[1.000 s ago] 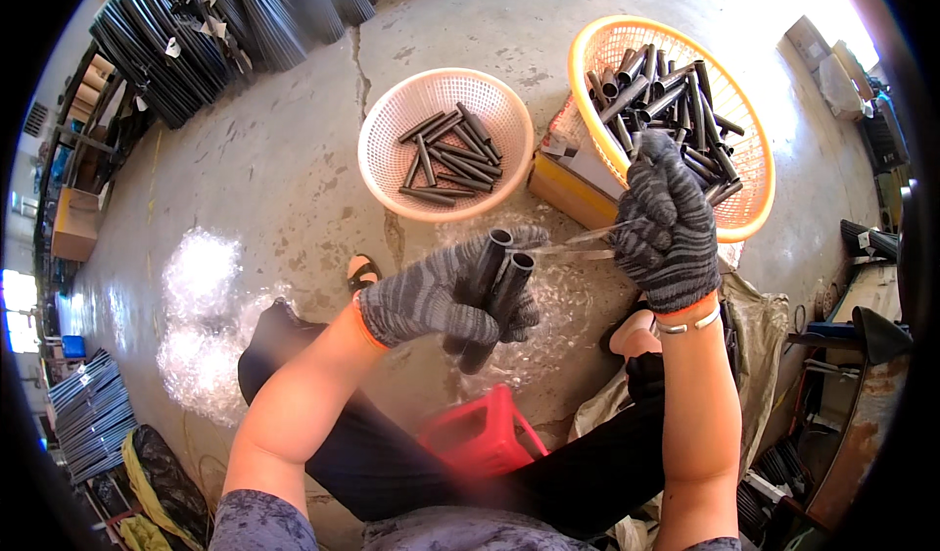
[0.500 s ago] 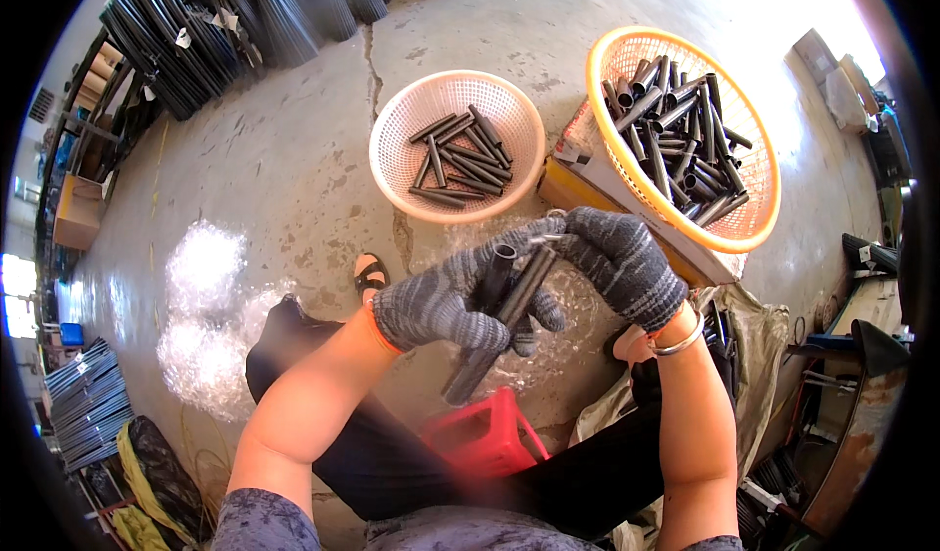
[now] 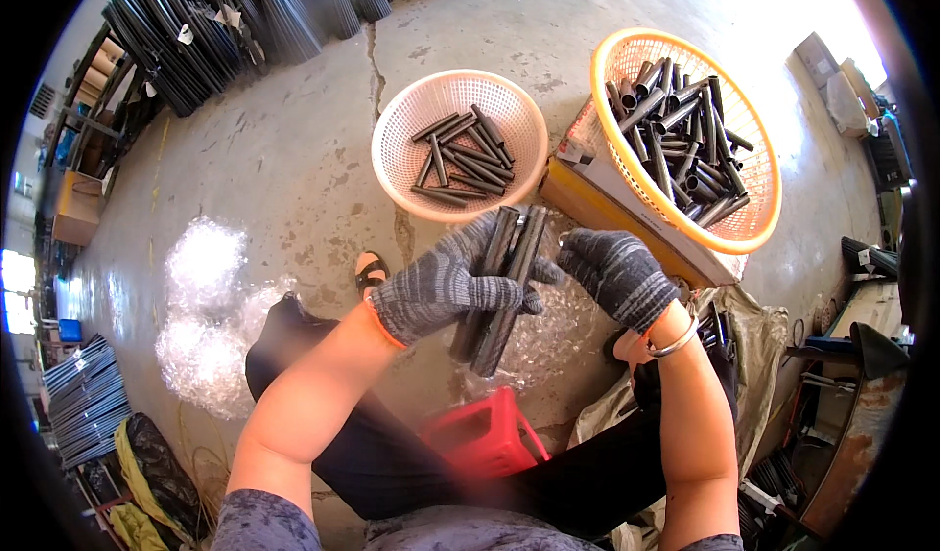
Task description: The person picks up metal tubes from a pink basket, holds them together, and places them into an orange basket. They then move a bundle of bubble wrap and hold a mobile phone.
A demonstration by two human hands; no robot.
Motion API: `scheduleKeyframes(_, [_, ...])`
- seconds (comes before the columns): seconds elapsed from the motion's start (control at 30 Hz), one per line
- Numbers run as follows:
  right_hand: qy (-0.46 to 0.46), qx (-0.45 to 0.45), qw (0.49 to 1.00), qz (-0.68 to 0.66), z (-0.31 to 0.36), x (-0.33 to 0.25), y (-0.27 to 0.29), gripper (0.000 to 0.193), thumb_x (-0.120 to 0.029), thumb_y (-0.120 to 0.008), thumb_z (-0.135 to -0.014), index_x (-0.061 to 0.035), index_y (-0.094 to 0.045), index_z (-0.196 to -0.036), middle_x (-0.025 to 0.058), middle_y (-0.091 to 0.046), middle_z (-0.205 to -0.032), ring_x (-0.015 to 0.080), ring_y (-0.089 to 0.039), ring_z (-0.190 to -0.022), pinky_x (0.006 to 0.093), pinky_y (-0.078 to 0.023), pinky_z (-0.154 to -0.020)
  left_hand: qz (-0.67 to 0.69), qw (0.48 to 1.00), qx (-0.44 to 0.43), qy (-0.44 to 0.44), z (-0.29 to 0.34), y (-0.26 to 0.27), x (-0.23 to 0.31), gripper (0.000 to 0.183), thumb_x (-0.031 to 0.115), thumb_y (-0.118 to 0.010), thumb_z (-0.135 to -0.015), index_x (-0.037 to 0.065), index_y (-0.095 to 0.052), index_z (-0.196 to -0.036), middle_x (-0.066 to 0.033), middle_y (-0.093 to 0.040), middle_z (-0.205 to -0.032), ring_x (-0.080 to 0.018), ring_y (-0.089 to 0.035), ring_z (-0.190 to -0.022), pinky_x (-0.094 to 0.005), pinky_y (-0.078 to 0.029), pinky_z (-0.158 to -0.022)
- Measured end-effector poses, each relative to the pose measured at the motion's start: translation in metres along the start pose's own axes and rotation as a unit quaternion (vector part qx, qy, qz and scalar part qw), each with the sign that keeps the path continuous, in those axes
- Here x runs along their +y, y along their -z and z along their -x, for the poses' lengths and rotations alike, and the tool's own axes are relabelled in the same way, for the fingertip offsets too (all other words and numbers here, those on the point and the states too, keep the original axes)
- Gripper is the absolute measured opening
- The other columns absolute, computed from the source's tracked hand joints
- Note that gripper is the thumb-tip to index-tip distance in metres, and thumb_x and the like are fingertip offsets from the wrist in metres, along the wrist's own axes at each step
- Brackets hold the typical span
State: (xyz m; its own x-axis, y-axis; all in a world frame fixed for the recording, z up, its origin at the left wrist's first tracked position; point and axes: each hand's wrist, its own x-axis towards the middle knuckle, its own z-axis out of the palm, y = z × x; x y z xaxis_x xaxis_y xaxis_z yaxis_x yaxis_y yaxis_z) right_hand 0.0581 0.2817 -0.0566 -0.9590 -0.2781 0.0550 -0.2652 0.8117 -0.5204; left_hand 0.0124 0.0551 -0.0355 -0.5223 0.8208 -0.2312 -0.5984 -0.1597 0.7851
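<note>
My left hand (image 3: 427,289), in a grey knitted glove, is wrapped round two black tubes (image 3: 490,343) lying side by side and slanting up toward the baskets. My right hand (image 3: 622,275), gloved alike, is just right of the tubes' upper ends and apart from them. Its thumb and fingertips are pinched together; whatever is between them is too small to make out. Beyond the hands, a pale pink basket (image 3: 390,174) holds several slim black tubes (image 3: 464,153). At the right, an orange-rimmed basket (image 3: 774,184) is heaped with more black tubes (image 3: 676,125).
Under the orange-rimmed basket stands a cardboard box (image 3: 607,203). Crumpled clear plastic wrap (image 3: 211,326) lies on the floor at left. A red stool (image 3: 480,433) is between my legs. Bundles of long black rods (image 3: 176,37) stand far left; a beige sack (image 3: 759,355) lies at right.
My right hand has moved slightly down and away from the tubes' upper ends. The tubes in my left hand have turned more upright and now lie closer together.
</note>
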Motion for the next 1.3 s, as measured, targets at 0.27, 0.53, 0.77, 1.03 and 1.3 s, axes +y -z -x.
scheduleKeyframes(0.27, [-0.004,-0.108,0.994,0.008,0.003,-0.006,-0.020,0.020,-0.026,-0.055,-0.083,-0.0075,-0.062,-0.080,0.0167,-0.061,-0.071,0.0367,-0.059,-0.069,0.0456,-0.046,-0.061,0.051,0.996,-0.078,0.013,0.004,0.003,-0.008,0.067,0.007,-0.071,-0.074,0.003,-0.038,-0.132,-0.0166,-0.060,-0.107,-0.0246,-0.060,-0.099,-0.0345,-0.055,-0.077])
scheduleKeyframes(0.53, [-0.067,-0.115,0.986,0.103,0.006,0.017,-0.046,0.019,-0.026,-0.053,-0.083,-0.0089,-0.062,-0.080,0.0157,-0.063,-0.073,0.0347,-0.061,-0.070,0.0453,-0.047,-0.061,0.034,0.995,0.024,0.091,0.010,0.002,0.007,0.043,0.028,-0.061,-0.084,0.000,-0.053,-0.117,-0.0181,-0.063,-0.102,-0.0195,-0.065,-0.072,-0.0279,-0.053,-0.061])
scheduleKeyframes(0.77, [-0.143,-0.186,0.954,0.186,0.034,0.088,-0.132,0.022,-0.027,-0.050,-0.083,-0.0106,-0.065,-0.086,0.0162,-0.065,-0.088,0.0350,-0.062,-0.083,0.0452,-0.049,-0.071,0.104,0.994,0.040,-0.006,0.022,0.019,0.032,0.039,0.030,-0.061,-0.085,0.000,-0.055,-0.110,-0.0178,-0.064,-0.098,-0.0217,-0.066,-0.075,-0.0291,-0.055,-0.064])
scheduleKeyframes(1.03, [0.019,-0.470,0.852,0.231,0.158,0.099,-0.312,0.031,-0.026,-0.057,-0.078,-0.0140,-0.065,-0.105,0.0137,-0.064,-0.104,0.0297,-0.060,-0.101,0.0402,-0.048,-0.087,0.053,0.980,0.127,-0.143,0.024,0.044,0.051,0.023,0.022,-0.060,-0.087,0.000,-0.064,-0.094,-0.0107,-0.068,-0.085,-0.0150,-0.063,-0.075,-0.0269,-0.050,-0.071])
scheduleKeyframes(1.3, [-0.214,0.088,0.906,-0.354,0.037,-0.025,-0.196,0.032,-0.010,-0.056,-0.082,-0.0042,-0.053,-0.113,0.0099,-0.059,-0.101,0.0218,-0.057,-0.093,0.0314,-0.046,-0.083,-0.047,0.987,0.094,-0.125,0.035,0.031,0.048,0.026,0.018,-0.060,-0.088,-0.001,-0.060,-0.105,-0.0103,-0.067,-0.093,-0.0134,-0.063,-0.083,-0.0257,-0.048,-0.081])
